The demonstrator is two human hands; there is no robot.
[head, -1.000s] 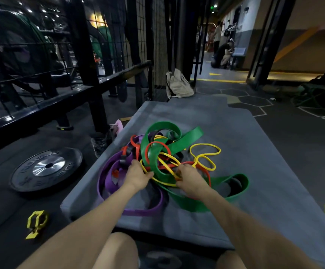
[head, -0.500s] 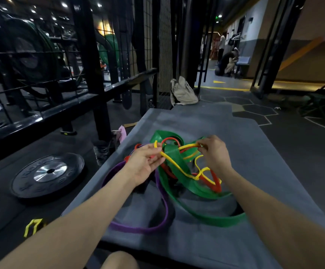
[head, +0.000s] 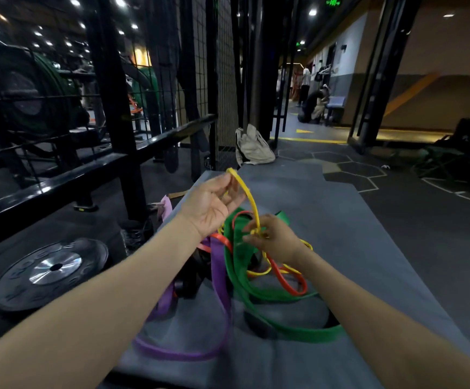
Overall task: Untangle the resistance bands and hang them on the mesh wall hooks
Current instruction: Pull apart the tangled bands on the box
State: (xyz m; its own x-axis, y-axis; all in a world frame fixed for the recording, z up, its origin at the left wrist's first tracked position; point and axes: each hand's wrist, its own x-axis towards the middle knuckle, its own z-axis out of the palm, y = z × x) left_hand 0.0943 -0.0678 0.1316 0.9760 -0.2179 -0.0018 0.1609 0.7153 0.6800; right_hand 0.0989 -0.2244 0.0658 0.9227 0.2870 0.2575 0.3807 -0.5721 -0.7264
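Your left hand [head: 212, 204] is raised above the pile, fingers curled round the top of the yellow band [head: 247, 195]; your right hand [head: 274, 240] pinches the same band lower down, just over the tangle. The green band [head: 239, 279], purple band [head: 219, 279] and red band [head: 288, 282] lie knotted together on the grey mat [head: 354, 248], with the mesh wall [head: 225, 80] at far left
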